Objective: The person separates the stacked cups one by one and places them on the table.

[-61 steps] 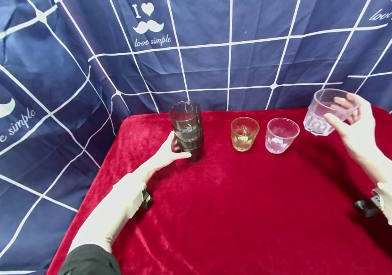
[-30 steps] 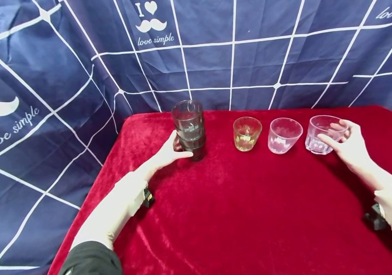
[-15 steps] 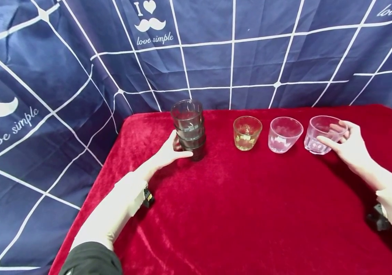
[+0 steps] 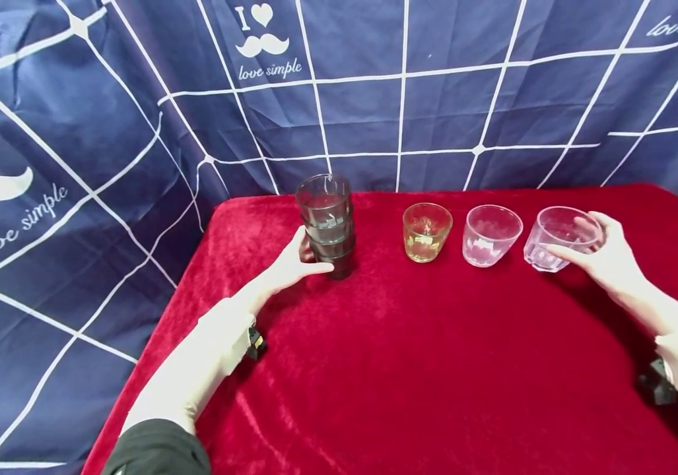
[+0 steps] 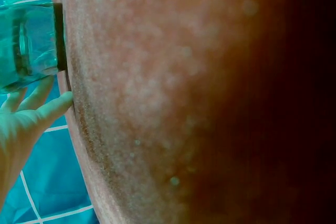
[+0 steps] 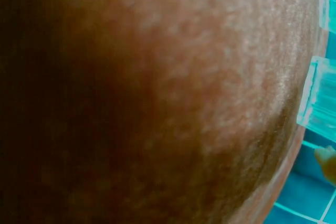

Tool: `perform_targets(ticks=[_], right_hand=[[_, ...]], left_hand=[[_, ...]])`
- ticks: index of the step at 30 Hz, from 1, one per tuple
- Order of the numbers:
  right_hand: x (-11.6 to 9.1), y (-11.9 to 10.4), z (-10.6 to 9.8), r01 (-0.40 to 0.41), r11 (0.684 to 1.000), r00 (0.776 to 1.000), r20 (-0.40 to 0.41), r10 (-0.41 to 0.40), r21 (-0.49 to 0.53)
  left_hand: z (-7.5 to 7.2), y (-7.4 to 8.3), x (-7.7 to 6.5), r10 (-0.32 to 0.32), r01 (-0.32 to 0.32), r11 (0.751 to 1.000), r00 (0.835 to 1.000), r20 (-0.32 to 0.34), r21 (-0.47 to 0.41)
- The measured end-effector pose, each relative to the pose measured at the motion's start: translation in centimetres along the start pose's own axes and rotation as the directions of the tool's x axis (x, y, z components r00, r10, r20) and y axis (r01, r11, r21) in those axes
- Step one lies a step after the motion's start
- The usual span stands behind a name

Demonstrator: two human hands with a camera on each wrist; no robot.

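At the left of the head view stands an upright stack of dark grey glasses (image 4: 329,218), nested one in another. My left hand (image 4: 288,264) holds its lower part, thumb across the front and fingers behind. The left wrist view shows the fingers (image 5: 37,95) against the glass near its base. On the right, my right hand (image 4: 606,254) grips a clear faceted glass (image 4: 549,247), its thumb in front and fingers on the far side. This glass looks slightly tilted; I cannot tell if its base touches the cloth. A clear glass (image 4: 487,244) stands just left of it.
A yellow-tinted glass (image 4: 424,241) stands between the dark stack and the clear glasses. Red velvet cloth (image 4: 434,363) covers the table. Behind it and on the left hangs a blue curtain (image 4: 356,112) with white lines.
My right hand has brought the clear faceted glass down from the air to the row beside the other clear glass, then tipped it slightly. The left hand and dark stack have stayed put.
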State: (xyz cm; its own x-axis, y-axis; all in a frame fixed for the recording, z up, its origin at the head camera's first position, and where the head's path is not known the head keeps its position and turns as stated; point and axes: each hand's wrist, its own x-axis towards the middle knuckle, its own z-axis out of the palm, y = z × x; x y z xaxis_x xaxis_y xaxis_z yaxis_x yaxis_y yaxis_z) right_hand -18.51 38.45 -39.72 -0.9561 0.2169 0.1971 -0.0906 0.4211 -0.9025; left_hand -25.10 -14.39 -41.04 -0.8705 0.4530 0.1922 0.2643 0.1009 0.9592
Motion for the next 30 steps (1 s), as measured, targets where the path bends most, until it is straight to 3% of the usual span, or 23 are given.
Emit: perform_targets(ticks=[5,8,10,12,13,15,17,22,25,30], right_hand=[[0.3,-1.8,0.4,0.062,0.998,0.984,-0.167,-0.059,0.014],[1.0,-3.6,1.1,0.168,0.975,0.959,-0.253,-0.127,0.144],[1.4,-4.9,1.7,0.254,0.923,0.945,-0.276,-0.173,0.291],[1.7,-6.4,2.6,0.33,0.841,0.934,-0.276,-0.226,0.429],[1.9,-7.1,3.1,0.352,0.796,0.931,-0.269,-0.246,0.492],[2.2,-8.7,4.4,0.369,0.749,0.929,-0.24,-0.281,0.55],[2.5,-10.3,5.9,0.358,0.744,0.934,-0.2,-0.297,0.564],[2.5,-13.3,10.0,0.288,0.808,0.95,-0.048,-0.308,0.514],[2.1,-14.7,12.6,0.275,0.829,0.939,0.049,-0.341,0.487],[1.6,-16.6,16.6,0.26,0.816,0.904,0.166,-0.394,0.516]], left_hand=[[0.0,0.0,0.2,-0.016,0.016,1.0,1.0,0.001,-0.002],[-0.1,0.0,0.3,-0.02,0.02,1.0,1.0,0.004,0.003],[-0.1,0.0,0.4,-0.02,0.02,1.0,1.0,0.011,0.004],[-0.1,-0.1,0.4,-0.017,0.017,1.0,1.0,0.016,0.003],[-0.1,-0.1,0.4,-0.018,0.018,1.0,1.0,0.015,0.003],[-0.1,-0.1,0.3,-0.022,0.022,1.0,1.0,0.01,0.01],[-0.1,-0.1,0.2,-0.02,0.02,1.0,1.0,0.002,0.016],[-0.1,-0.1,0.0,-0.005,0.005,1.0,1.0,-0.001,0.013],[-0.1,0.0,0.0,-0.009,0.009,1.0,1.0,-0.004,0.012],[0.1,0.0,0.2,-0.01,0.01,1.0,1.0,-0.001,0.013]])
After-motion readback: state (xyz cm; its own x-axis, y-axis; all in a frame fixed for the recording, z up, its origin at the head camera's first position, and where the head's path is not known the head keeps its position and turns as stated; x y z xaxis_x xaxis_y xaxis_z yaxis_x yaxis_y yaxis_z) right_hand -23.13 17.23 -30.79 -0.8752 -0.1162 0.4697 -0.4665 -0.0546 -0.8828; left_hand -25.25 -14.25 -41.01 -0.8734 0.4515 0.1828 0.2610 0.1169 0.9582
